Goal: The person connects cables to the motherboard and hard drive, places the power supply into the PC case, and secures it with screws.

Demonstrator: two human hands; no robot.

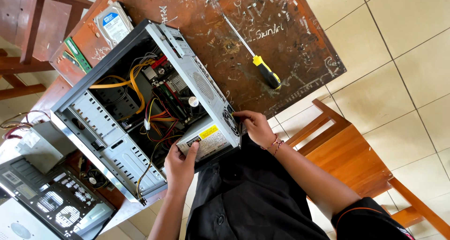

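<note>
Open PC case (140, 108) lies on its side so the guts face up, left hand (180, 162) curled around the power supply (204, 139) at 6 o'clock, right hand (253, 126) pinching its rear, screwdriver (255, 57) parked at 1 o'clock.

We seem to be in a computer repair workshop or classroom. An opened computer case (140, 104) lies on a scratched wooden desk (290, 29) (spare hard drive (114, 24) and screwdriver (255, 55) alongside), over a tiled floor (403, 48).

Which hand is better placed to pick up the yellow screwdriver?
Probably the right hand: it touches the rear of the computer case, on the side where the screwdriver lies. The left hand holds the power supply inside.
</note>
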